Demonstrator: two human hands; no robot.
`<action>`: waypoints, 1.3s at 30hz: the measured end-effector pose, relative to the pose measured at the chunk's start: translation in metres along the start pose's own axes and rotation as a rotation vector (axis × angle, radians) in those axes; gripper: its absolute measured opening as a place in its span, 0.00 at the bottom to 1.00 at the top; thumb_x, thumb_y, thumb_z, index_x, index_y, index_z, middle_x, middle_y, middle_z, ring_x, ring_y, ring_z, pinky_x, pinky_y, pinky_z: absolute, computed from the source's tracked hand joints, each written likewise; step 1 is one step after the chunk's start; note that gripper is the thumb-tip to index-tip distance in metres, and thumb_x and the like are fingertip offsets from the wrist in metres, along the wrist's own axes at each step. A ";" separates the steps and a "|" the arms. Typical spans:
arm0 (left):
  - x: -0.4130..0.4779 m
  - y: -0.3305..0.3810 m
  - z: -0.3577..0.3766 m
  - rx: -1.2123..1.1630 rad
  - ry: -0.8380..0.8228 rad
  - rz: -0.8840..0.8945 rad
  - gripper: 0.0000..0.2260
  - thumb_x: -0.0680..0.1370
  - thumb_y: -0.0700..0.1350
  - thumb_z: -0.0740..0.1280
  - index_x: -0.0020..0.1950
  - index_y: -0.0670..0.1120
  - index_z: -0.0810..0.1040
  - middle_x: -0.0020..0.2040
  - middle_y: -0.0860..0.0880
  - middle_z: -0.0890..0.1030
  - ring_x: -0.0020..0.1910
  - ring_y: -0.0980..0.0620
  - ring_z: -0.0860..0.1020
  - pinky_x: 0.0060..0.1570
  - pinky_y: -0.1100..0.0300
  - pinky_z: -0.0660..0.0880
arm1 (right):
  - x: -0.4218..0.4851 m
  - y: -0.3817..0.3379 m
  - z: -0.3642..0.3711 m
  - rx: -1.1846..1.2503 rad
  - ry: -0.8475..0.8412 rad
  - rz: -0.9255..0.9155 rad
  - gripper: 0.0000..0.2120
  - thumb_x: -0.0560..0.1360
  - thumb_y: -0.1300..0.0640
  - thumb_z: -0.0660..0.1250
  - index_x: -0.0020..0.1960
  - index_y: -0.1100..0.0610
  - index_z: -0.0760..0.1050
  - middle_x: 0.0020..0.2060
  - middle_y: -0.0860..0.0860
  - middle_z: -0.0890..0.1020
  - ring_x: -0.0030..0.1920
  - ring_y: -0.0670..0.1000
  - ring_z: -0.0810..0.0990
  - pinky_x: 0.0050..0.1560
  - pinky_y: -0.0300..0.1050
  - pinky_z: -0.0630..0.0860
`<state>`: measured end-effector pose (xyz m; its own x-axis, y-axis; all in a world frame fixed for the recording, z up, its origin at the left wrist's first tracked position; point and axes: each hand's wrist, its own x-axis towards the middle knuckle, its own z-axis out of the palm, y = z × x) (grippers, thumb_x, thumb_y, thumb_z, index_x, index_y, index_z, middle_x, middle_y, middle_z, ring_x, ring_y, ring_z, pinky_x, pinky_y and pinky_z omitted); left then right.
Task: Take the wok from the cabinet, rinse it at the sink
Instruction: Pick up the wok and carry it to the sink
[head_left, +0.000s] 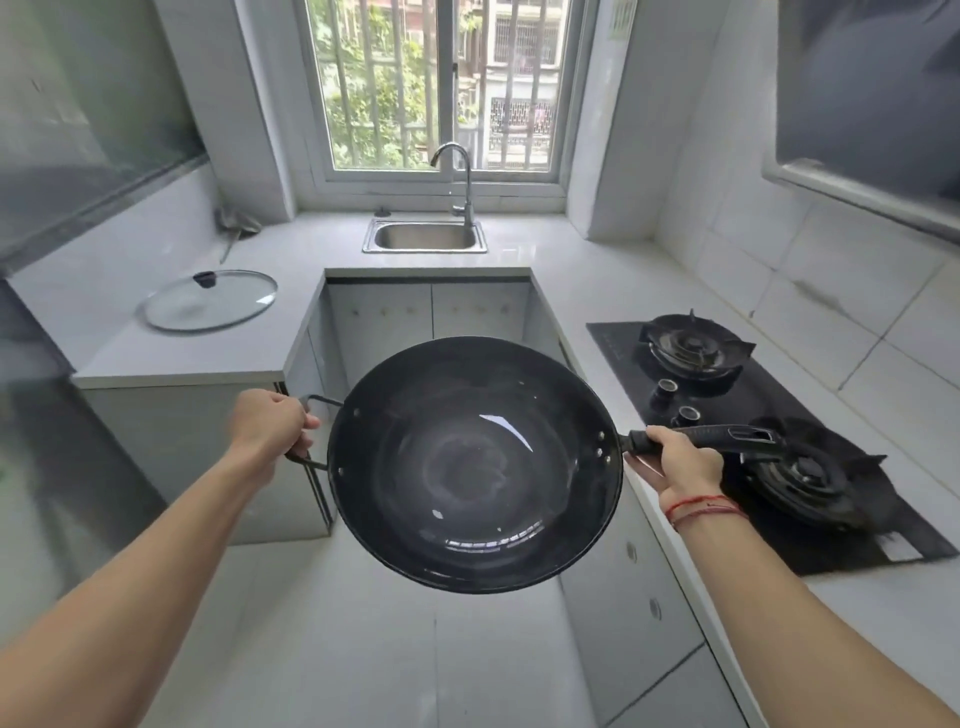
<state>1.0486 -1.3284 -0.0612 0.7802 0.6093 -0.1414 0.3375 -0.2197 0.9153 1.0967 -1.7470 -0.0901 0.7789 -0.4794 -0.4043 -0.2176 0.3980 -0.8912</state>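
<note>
Glass first: a round lid (210, 300) with a dark knob lies flat on the pale tabletop (104, 291) at the left. Behind it in the corner sits something metallic, perhaps a ladle, too blurred to name. The left hand (272, 426) is curled round the small loop handle (322, 399) of the wok (475, 467), knuckles up. The wok, black and glossy inside, hangs mouth up in the air above the floor (363, 649) between the two cabinet runs, well short of the sink (425, 236). That steel sink is set in the tabletop straight ahead under the window (441, 83), with a curved tap (457, 176) at its right rear corner. The right hand (675, 462), red thread round its wrist, grips the long black handle (727, 434) close to the bowl. Further right lies a black gas hob (675, 374) with two burners, and the handle's end reaches over the nearer one.
</note>
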 end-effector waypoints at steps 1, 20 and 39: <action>0.007 -0.001 -0.002 0.000 0.003 -0.003 0.08 0.75 0.30 0.65 0.36 0.36 0.78 0.33 0.41 0.79 0.29 0.44 0.75 0.29 0.57 0.73 | 0.002 0.001 0.008 -0.003 -0.005 -0.001 0.05 0.72 0.69 0.69 0.43 0.66 0.73 0.43 0.63 0.81 0.38 0.55 0.82 0.33 0.48 0.83; 0.155 0.015 -0.005 -0.033 0.034 -0.020 0.06 0.72 0.28 0.65 0.38 0.33 0.79 0.33 0.40 0.81 0.30 0.43 0.77 0.30 0.55 0.73 | 0.071 -0.006 0.169 -0.043 -0.022 -0.059 0.06 0.71 0.69 0.69 0.38 0.65 0.73 0.36 0.60 0.80 0.36 0.55 0.82 0.42 0.51 0.82; 0.444 0.096 0.097 0.049 0.088 -0.072 0.05 0.73 0.31 0.64 0.40 0.34 0.79 0.35 0.40 0.83 0.26 0.44 0.76 0.39 0.45 0.83 | 0.304 -0.030 0.430 -0.112 -0.100 -0.034 0.05 0.69 0.68 0.71 0.44 0.67 0.76 0.38 0.61 0.81 0.36 0.54 0.83 0.36 0.47 0.81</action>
<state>1.4784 -1.1524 -0.0730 0.7047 0.6887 -0.1706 0.4178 -0.2084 0.8843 1.5929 -1.5682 -0.0980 0.8405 -0.4087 -0.3557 -0.2497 0.2904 -0.9237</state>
